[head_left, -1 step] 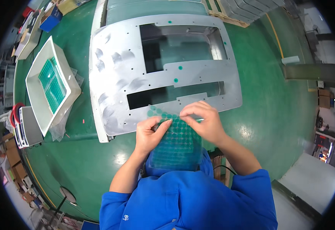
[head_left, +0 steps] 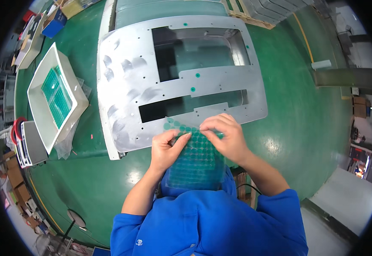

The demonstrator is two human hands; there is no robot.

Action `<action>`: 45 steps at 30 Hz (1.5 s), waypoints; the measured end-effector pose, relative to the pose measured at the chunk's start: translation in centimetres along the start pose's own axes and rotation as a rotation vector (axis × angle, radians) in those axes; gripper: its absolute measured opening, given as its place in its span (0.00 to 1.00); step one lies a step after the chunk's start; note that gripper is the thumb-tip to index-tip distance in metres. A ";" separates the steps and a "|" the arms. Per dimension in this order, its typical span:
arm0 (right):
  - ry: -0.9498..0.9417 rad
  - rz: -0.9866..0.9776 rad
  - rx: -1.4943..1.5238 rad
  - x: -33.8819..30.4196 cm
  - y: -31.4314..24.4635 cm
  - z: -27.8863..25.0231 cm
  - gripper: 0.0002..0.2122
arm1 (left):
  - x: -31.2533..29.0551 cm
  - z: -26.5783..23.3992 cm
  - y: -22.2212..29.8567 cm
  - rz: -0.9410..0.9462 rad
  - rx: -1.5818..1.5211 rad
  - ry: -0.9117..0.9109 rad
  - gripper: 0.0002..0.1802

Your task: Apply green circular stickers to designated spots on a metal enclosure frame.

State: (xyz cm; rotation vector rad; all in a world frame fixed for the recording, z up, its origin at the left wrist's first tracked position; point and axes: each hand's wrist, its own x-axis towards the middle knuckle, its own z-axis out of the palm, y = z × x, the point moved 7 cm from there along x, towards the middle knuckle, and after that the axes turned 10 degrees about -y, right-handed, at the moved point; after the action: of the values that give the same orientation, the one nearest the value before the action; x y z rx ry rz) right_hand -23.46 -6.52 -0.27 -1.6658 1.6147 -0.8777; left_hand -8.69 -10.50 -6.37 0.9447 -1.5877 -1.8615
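both hands [head_left: 198, 143] pinch a green dot sheet [head_left: 194, 164], fingers curled.

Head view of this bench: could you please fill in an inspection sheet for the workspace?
Surface: green floor, glossy.
Job's things: sheet of round green stickers; grey metal panel with cut-outs, a few green dots stuck on.
Clutter: white tray holding green sheets; plastic bag under it.
Hands: left hand and right hand both pinch the sheet's top edge.
Cables: one dark cable by the right forearm.
Surroundings: boxes at left, pallet at top.
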 end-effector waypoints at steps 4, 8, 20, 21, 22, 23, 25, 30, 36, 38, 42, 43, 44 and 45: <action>0.160 0.286 0.156 -1.9 3.8 -2.2 0.03 | 0.4 0.5 -1.2 -0.086 -0.021 0.030 0.03; 0.085 0.478 0.003 -2.2 8.7 -3.7 0.02 | 0.2 -0.2 -1.7 -0.109 -0.070 0.055 0.03; 0.056 0.415 -0.189 -1.7 9.6 -3.5 0.01 | -0.1 -0.5 -1.8 -0.087 -0.104 0.079 0.03; 0.053 0.421 -0.201 -1.7 9.7 -3.5 0.01 | 0.0 -0.5 -1.8 -0.084 -0.107 0.080 0.03; 0.052 0.424 -0.202 -1.7 9.8 -3.4 0.01 | 0.0 -0.5 -1.8 -0.078 -0.111 0.080 0.03; 0.051 0.428 -0.203 -1.7 9.8 -3.4 0.01 | 0.0 -0.5 -1.8 -0.079 -0.112 0.081 0.03; 0.054 0.432 -0.212 -1.7 9.8 -3.3 0.01 | 0.1 -0.5 -1.8 -0.075 -0.120 0.083 0.03; 0.057 0.444 -0.206 -1.5 9.8 -3.4 0.02 | 0.1 -0.6 -1.6 -0.075 -0.124 0.076 0.03; -0.007 0.548 0.081 -1.6 11.3 -3.8 0.05 | 0.0 -0.8 -1.2 -0.059 -0.154 0.071 0.03; -0.070 0.636 -0.062 -1.0 11.5 -4.5 0.06 | 0.0 -1.2 -1.2 -0.059 -0.163 0.083 0.03; -0.113 0.675 -0.354 1.8 8.9 -5.0 0.06 | -0.5 -3.1 -0.5 -0.021 -0.095 0.125 0.03; -0.090 0.553 -0.172 3.0 7.3 -4.2 0.07 | -0.5 -3.8 -0.3 -0.012 -0.071 0.136 0.03; -0.131 0.323 -0.019 4.3 4.8 -2.9 0.06 | -0.6 -4.1 0.4 0.051 -0.071 0.146 0.03; -0.165 0.155 0.107 5.1 2.4 -1.2 0.05 | -0.6 -4.7 0.6 0.049 -0.049 0.134 0.03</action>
State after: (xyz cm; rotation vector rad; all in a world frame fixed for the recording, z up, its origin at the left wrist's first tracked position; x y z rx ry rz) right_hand -25.68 -11.66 -1.43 -1.4778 1.5344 -0.7169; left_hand -4.69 -13.03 -6.02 0.9786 -1.4668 -1.7573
